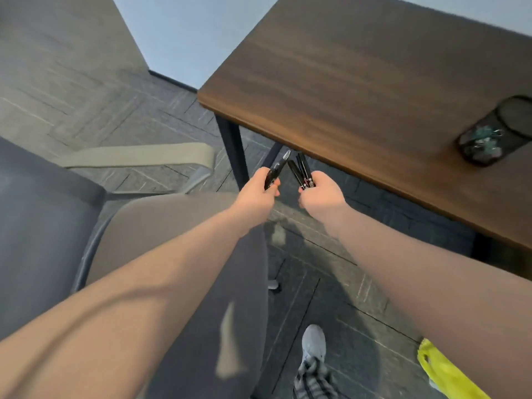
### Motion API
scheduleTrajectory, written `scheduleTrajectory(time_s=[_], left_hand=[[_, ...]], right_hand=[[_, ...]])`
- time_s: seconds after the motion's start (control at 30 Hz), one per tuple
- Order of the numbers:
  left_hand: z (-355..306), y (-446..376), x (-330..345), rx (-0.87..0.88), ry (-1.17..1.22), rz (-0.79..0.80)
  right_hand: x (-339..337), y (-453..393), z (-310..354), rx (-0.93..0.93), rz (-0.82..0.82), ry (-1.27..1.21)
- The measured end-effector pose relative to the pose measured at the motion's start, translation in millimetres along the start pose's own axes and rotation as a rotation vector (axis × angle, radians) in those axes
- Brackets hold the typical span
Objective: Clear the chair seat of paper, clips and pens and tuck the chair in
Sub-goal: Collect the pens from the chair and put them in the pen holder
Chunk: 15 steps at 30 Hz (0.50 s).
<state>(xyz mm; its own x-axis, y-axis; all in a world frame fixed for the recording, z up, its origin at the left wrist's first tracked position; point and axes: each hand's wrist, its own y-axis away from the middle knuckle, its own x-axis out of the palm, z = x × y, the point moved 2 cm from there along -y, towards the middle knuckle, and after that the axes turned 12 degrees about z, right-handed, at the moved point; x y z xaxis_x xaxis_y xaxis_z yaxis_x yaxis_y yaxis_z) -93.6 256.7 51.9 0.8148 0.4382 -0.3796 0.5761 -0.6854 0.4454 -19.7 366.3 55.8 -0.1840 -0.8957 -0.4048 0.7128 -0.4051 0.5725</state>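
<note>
Both bare arms reach fwd over the front of the dark grey fabric chair seat [201, 283]. The left hand [256, 194] is closed round a black pen w/ a silvery tip [277, 168], which angles up and to the right; there may be more than one pen in that fist, can't tell through the blur. The right hand [321, 197] is closed round a small bundle of black pens [302, 174], approx 2–3, fanned up and to the left. The 2 sets of pen tips nearly meet in an inverted V, just beside the near edge of the dark brown wood-grain desk top [359, 82], in front of its black metal leg [233, 148]. Both hands are held in the air, off the seat and off the desk.

The seat shows mostly bare where visible; a pale blurred streak [230, 347] lies near its front right part, poss. paper or a light patch, can't tell. The grey padded armrest [144, 155] sits on the far side of the seat, and the dark chair back [37, 226] is at left. The chair stands apart from the desk, not tucked in.

On the desk, far right, a black wire-mesh cup [495, 131] lies tilted, w/ greenish and metallic clips inside it. Below, a grey sneaker [313, 347] stands on the dark patterned carpet [331, 283], and a yellow-green fabric item [449, 372] shows at lower right.
</note>
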Motion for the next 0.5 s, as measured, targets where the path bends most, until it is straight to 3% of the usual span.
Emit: scheduleTrajectory(time_s=[0.3, 0.5], left_hand=[[-154, -48, 53, 0.207, 0.072, 0.042], [-233, -80, 104, 0.31, 0.141, 0.11]], right_hand=[[-162, 29, 3, -0.107, -0.223, -0.362], [-251, 39, -17, -0.126, -0.354, -0.461]])
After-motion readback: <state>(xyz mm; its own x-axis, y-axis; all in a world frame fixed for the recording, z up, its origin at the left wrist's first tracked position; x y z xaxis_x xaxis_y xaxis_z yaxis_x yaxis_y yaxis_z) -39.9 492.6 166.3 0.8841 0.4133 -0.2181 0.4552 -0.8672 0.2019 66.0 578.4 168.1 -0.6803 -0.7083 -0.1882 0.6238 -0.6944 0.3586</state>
